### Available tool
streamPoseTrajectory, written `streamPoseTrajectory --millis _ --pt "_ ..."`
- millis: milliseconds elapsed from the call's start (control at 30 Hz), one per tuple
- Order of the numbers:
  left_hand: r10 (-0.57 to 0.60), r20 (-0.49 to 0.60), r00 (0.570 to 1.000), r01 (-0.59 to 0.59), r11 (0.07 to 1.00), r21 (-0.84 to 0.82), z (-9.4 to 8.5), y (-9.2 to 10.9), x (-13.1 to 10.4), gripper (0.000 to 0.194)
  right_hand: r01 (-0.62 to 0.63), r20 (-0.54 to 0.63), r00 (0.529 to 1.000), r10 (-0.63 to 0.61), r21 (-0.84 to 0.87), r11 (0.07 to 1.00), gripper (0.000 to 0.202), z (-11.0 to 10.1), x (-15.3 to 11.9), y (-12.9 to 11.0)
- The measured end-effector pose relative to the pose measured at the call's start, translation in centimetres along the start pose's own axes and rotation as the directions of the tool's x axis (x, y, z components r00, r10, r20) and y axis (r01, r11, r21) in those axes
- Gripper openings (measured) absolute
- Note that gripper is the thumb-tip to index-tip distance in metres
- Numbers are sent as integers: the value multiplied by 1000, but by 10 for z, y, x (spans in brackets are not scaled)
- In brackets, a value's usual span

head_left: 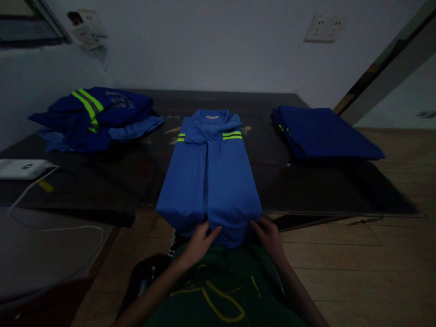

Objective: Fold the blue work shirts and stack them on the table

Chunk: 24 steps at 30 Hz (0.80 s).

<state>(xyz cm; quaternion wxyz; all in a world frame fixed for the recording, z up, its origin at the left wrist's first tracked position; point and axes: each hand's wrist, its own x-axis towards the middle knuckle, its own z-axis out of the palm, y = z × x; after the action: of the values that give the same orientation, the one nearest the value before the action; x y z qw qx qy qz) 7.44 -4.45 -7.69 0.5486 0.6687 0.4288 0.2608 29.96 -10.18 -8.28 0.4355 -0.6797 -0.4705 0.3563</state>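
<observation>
A light blue work jacket [226, 175] with yellow-green stripes lies in front of me, its sides folded in to a long narrow shape. Its collar points toward the wall, and its lower end hangs over the table's front edge. My left hand [201, 240] pinches the jacket's lower part near the middle, thumb and fingers closed on the cloth. At the lower right corner, my right hand [269, 234] grips the fabric, with some fingertips hidden beneath it.
On the dark table [272, 186], a rumpled pile of blue clothes [102, 116] lies left and a folded dark blue stack [327, 131] right. A white device [23, 169] with a cable [30, 184] sits at the left edge. A wall [211, 50] with sockets [324, 28] stands behind.
</observation>
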Motion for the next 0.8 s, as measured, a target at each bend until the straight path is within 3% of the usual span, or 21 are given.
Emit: streamPoseTrajectory --millis 100,333,433,567,633,700,800 --pt "-31 -21 999 31 1000 -5 1 -14 3 38 -3 84 996 2 11 1000 37 -1 1 2" --pt "-21 -151 988 30 998 58 8 -40 3 36 -7 123 992 6 9 1000 44 5 5 14" --pt "-5 -236 972 32 993 114 9 -44 5 47 -19 126 992 20 -10 1000 51 14 9 26" --pt "41 -329 944 16 986 168 7 -55 9 58 7 174 984 24 -175 984 50 4 9 25" --pt "8 -332 943 49 985 163 6 -64 11 60 28 306 950 66 -291 956 40 -16 3 10" --pt "-22 -296 955 72 984 161 7 -73 12 57 52 456 883 111 -331 942 30 -45 -1 -19" --pt "7 -250 968 41 981 188 12 -84 10 56 88 612 789 60 -208 974 29 -86 14 -79"
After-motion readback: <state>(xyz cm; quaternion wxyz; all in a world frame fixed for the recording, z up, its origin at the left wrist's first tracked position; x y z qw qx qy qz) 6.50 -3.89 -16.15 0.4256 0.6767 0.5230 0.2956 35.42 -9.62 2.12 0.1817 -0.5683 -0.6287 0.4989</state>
